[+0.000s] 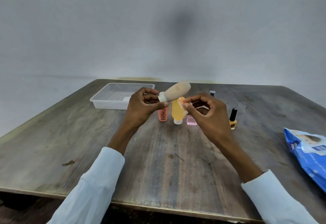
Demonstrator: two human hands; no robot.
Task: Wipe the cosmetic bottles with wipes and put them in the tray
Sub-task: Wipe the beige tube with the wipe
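Note:
My left hand pinches the white cap of a beige squeeze bottle, holding it tilted in the air with its rounded end up and to the right. My right hand pinches a small folded wipe just below the bottle's body. Behind the hands stand an orange tube, a yellow bottle on its white cap and a small pink bottle. A clear plastic tray sits at the back left.
A yellow nail polish bottle with a black cap stands to the right, and a dark small bottle farther back. A blue wipes pack lies at the table's right edge. The wooden table ends close to me.

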